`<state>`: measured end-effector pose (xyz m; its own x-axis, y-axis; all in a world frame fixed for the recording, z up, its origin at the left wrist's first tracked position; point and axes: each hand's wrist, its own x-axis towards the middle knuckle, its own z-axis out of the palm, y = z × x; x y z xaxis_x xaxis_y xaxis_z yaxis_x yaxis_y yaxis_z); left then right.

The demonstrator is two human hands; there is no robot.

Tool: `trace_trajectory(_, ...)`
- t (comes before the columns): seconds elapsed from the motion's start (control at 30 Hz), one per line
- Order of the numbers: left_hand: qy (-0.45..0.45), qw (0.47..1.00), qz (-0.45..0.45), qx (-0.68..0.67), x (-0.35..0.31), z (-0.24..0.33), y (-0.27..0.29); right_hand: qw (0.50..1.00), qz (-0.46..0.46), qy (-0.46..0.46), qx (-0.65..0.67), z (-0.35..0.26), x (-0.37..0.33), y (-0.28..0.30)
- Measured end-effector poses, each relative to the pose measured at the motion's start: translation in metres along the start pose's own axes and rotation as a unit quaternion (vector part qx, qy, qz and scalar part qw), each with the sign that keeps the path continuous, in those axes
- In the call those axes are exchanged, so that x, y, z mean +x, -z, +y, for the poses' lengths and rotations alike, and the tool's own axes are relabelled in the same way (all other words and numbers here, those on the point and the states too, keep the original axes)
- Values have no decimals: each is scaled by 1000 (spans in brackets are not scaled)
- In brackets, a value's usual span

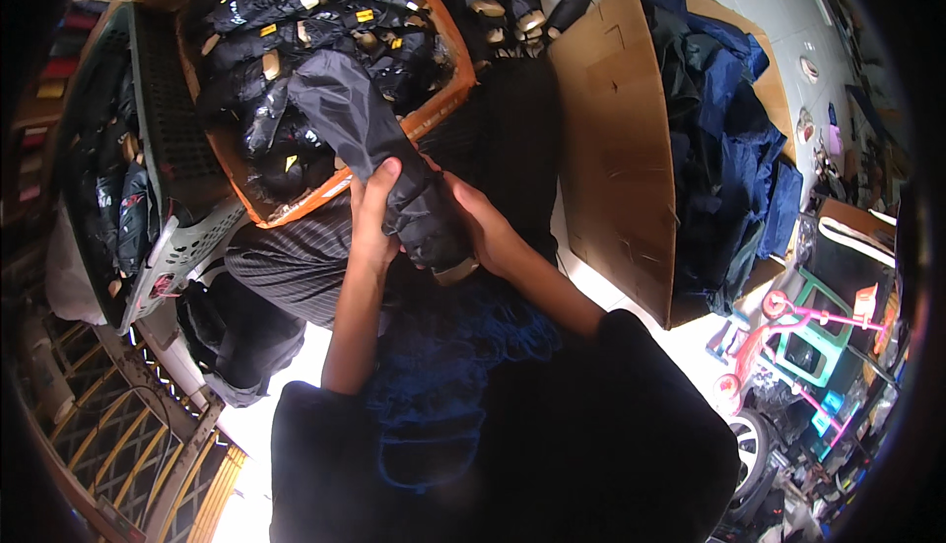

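Note:
A black folding umbrella (422, 210) lies slantwise in front of my body, with its beige handle end (455, 272) toward me. A loose black cloth sleeve (345, 100) stretches from it up and left, over the orange-rimmed box. My left hand (372, 210) closes around its left side, thumb on top. Along the right side, near the handle end, my right hand (487, 233) grips it too, its fingers partly hidden behind the umbrella. Beyond the hands, the orange-rimmed box (458, 80) holds several black folded umbrellas (266, 60) with beige handle ends.
A cardboard box (616, 149) at right holds dark blue and black cloth (734, 149). More umbrellas fill a dark green plastic crate (172, 100) at left. A pink scooter (778, 331) and a green stool (818, 331) stand far right; a metal lattice (118, 415) is at lower left.

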<state>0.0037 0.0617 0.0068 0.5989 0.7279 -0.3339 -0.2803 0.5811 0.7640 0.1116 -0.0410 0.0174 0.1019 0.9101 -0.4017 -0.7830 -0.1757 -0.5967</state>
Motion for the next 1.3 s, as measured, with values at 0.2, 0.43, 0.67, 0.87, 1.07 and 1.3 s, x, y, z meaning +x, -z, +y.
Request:
trace_trajectory(0.2, -24, 999, -4, 30, -8, 12, -16, 986, 10, -7, -165, -1, -1, -2)
trace_trajectory(0.43, -25, 995, -27, 89, -26, 12, -36, 984, 80, -19, -156, 7, -8, 3)
trace_trajectory(0.67, -29, 996, -17, 85, -39, -8, -38, 960, 129, 149, -200, 18, -12, 2)
trace_trajectory(0.87, -22, 992, -95, 79, -36, -1, -15, 987, 72, 108, -91, 10, -10, 6)
trace_trajectory(1.07, -57, 995, -58, 56, -17, 30, -30, 984, 26, 85, -157, -8, -4, -11)
trace_trajectory(1.3, -78, 995, 54, 8, -20, 23, -47, 933, 47, 179, -307, -10, -11, -16)
